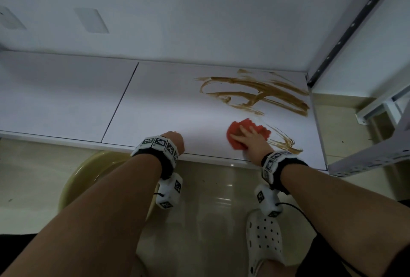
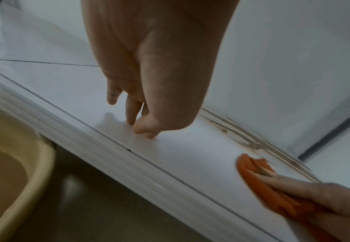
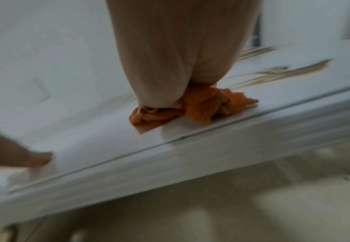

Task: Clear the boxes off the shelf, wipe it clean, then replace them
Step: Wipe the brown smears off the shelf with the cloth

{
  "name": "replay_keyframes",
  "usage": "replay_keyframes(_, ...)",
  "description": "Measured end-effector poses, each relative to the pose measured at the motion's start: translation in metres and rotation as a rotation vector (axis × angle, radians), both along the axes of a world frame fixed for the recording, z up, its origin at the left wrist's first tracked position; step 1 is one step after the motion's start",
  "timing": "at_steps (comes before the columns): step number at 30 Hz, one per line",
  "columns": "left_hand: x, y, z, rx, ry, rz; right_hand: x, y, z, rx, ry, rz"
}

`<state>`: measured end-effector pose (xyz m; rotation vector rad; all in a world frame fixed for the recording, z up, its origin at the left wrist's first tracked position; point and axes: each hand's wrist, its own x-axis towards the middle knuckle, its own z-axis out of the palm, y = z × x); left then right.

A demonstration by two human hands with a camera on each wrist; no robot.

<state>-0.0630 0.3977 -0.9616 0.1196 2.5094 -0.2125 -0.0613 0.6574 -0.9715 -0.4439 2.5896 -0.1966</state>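
A person is standing at a white shelf (image 1: 168, 99), seen from above, both bare forearms reaching forward. Nearest the viewer, one foot in a white perforated clog (image 1: 264, 241) is standing on a glossy beige tiled floor (image 1: 213, 188). To the left of the legs, a pale yellow basin (image 2: 10, 172) is sitting on the floor, partly tucked under the shelf's front edge.

Both wrists are wearing black bands with white marker blocks. The left hand (image 1: 176, 140) is resting at the front edge of the shelf, its fingertips (image 2: 131, 120) touching the white surface and holding nothing; the fingers are pointing down, loosely bent. The right hand (image 1: 253, 140) is lying flat on a crumpled orange cloth (image 1: 236, 130), fingers spread and pressing it against the shelf near the front edge, toward the right end. The two hands are apart, the cloth well to the right of the left hand.

Just beyond and right of the cloth, brown smears (image 1: 261, 93) are streaking the shelf toward its back right corner, with a smaller patch at the front edge beside the right wrist. No boxes are showing on the shelf. A seam is dividing the shelf boards left of centre. Behind it, a white wall (image 1: 199, 10) is rising, and a metal upright (image 1: 352, 26) with holes is standing at the right end.
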Motion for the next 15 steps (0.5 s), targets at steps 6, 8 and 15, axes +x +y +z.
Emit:
replay_keyframes(6, 0.000, 0.004, -0.004, -0.022, 0.052, 0.020, -0.004, 0.006, 0.004, 0.034, -0.088, -0.274)
replay_keyframes(8, 0.000, 0.005, -0.003, -0.024, 0.060, 0.035, -0.002, -0.007, 0.004, 0.051, -0.077, -0.232)
replay_keyframes(15, -0.002, 0.000, -0.009, -0.001, 0.018, 0.043, 0.004, -0.040, 0.004, 0.099, -0.054, 0.159)
